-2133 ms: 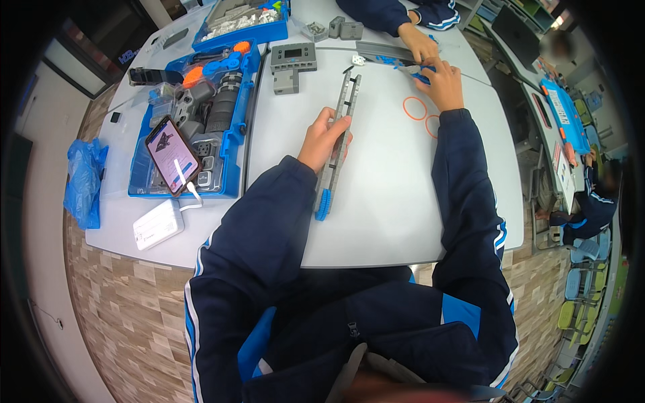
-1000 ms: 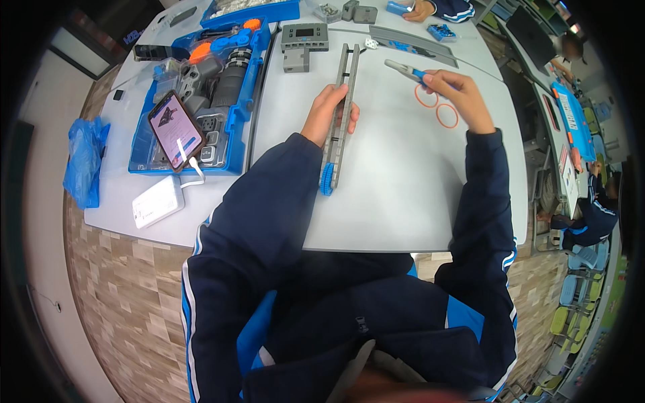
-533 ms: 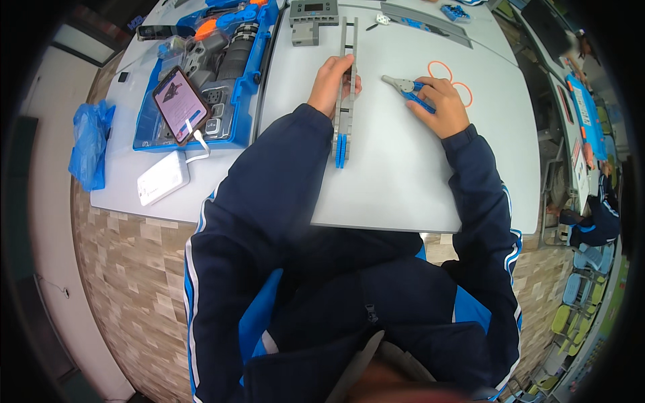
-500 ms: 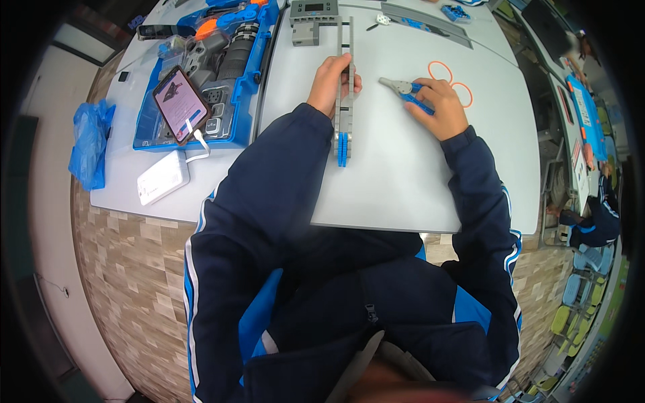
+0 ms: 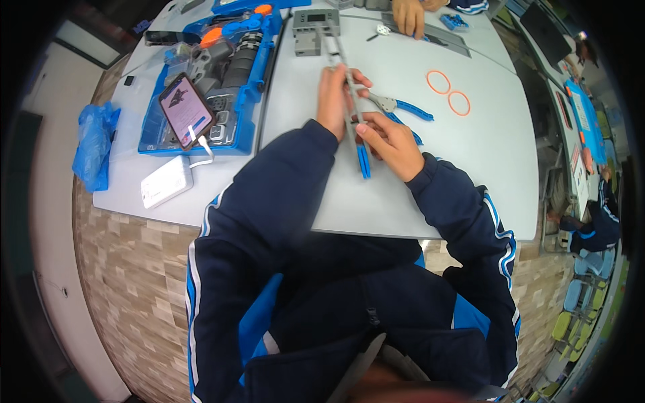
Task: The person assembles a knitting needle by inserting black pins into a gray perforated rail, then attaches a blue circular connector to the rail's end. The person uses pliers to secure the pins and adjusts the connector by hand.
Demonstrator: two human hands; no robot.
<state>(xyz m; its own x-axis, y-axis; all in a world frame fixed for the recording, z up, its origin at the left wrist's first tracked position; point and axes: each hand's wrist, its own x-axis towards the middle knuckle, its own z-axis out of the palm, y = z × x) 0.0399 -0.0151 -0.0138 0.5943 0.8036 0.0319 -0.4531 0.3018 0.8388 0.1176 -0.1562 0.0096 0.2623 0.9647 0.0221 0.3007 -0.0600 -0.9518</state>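
Worktop (image 5: 484, 164) now carries the pliers (image 5: 385, 104) (half under the right hand (image 5: 398, 144)); right joins left hand (image 5: 332, 102) gripping the frame (image 5: 350, 101), apparently for finger work.

You are working under bright, even light, with the bench (image 5: 484, 161) looking nearly white and soft shadow falling beside your left sleeve (image 5: 269, 178) near its near edge. Your grey beam (image 5: 350, 101) is blurring slightly. Fisheye distortion is bowing the bench's edges inside a black rim.
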